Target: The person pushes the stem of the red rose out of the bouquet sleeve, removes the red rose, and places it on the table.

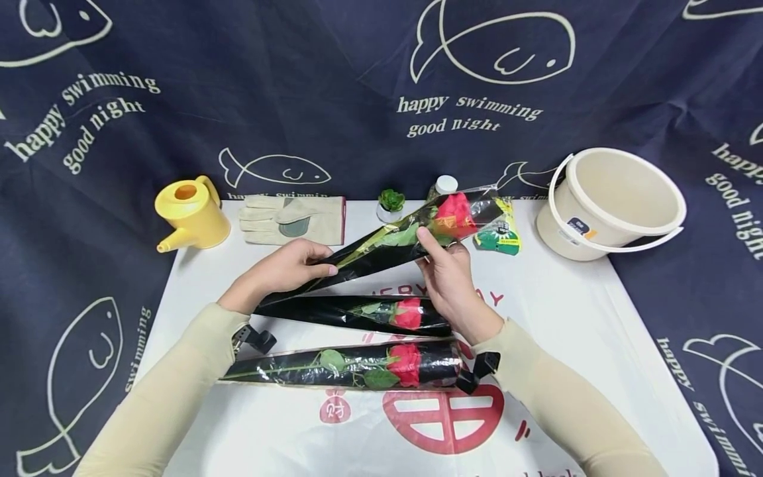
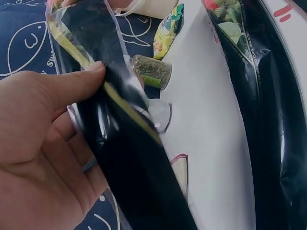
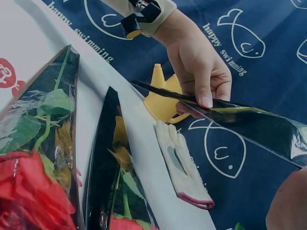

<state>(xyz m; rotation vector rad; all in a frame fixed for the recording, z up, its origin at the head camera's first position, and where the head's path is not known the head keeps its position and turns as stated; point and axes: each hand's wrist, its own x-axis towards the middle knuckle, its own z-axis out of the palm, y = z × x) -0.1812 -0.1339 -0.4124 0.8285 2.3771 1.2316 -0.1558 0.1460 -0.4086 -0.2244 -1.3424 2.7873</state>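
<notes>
Your left hand (image 1: 279, 270) pinches the wrapped rose (image 1: 384, 248) toward its stem end; your right hand (image 1: 454, 285) grips it between thumb and fingers near the bloom (image 1: 455, 215). It's beyond the middle rose (image 1: 352, 313). Pinch lightly, avoid squeezing petals, and swing the stem clear of the middle rose.
</notes>
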